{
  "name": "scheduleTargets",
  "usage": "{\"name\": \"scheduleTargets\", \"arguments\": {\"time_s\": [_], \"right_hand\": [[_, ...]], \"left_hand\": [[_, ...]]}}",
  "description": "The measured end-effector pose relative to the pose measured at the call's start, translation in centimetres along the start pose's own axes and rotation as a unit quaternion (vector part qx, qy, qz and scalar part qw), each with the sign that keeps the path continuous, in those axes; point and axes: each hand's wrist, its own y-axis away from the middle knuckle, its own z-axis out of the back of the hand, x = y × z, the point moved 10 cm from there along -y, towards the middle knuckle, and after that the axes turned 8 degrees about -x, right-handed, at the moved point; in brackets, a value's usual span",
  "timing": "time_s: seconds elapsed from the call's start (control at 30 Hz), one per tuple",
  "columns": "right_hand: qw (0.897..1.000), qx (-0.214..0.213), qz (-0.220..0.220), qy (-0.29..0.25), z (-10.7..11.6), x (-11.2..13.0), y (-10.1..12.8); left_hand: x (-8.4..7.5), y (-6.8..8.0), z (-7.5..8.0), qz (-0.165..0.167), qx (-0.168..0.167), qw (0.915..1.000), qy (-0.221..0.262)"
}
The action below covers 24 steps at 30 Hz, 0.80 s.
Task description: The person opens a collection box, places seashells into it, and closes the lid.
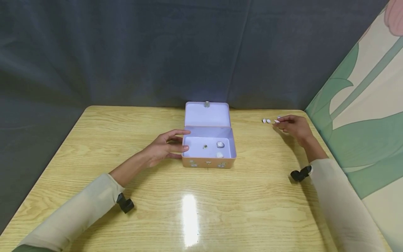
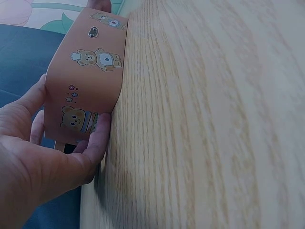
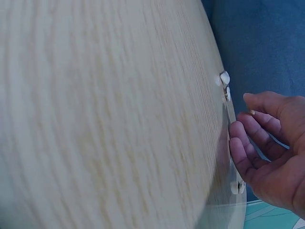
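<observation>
**Lateral Offset Across the Work Area**

The right hand (image 1: 292, 126) is pinching a small white piece (image 1: 276, 121) between thumb and fingertips, near the far right corner of the tabletop (image 1: 252, 196). The piece is showing too small for its long axis to be determined.

The box (image 1: 199, 162) is standing near the middle, its long axis running left to right. From the right hand, it is lying to the left and somewhat nearer the person. Its mouth is facing upward, and its lid (image 1: 207, 116) is standing raised along the far side. The open right end of this route is therefore facing the right hand, with the lid closing off only the back; this relation is, by judgement, the governing one.

The left hand (image 1: 162, 148) is gripping the box at its left end, with fingertips reaching over the rim, and is leaving the right side unobstructed.

Two loose pieces (image 1: 266, 121) are lying just left of the right hand; another (image 1: 278, 117) is sitting just beyond its fingers. The right hand is the nearer one to all three. Inside the box, three small items (image 1: 220, 144) are resting apart on the floor.
</observation>
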Motion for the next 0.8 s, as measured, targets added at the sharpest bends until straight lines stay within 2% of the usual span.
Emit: {"name": "scheduleTargets", "arguments": {"time_s": [0.2, 0.33, 0.57, 0.8], "right_hand": [[1.000, -0.010, -0.007, -0.020, -0.3, 0.7, 0.6], [1.000, -0.021, 0.002, -0.023, -0.6, 0.3, 0.4], [0.999, -0.022, 0.022, -0.031, -1.4, 0.9, 0.9], [0.999, -0.019, 0.023, -0.032, -2.1, 1.4, 1.4]], "left_hand": [[0.0, 0.0, 0.0, 0.000, 0.000, 1.0000, -0.001], [0.0, 0.0, 0.0, -0.001, 0.002, 1.0000, -0.002], [0.0, 0.0, 0.1, -0.003, 0.003, 1.0000, -0.004], [0.0, 0.0, 0.0, -0.006, 0.005, 1.0000, -0.006]]}}
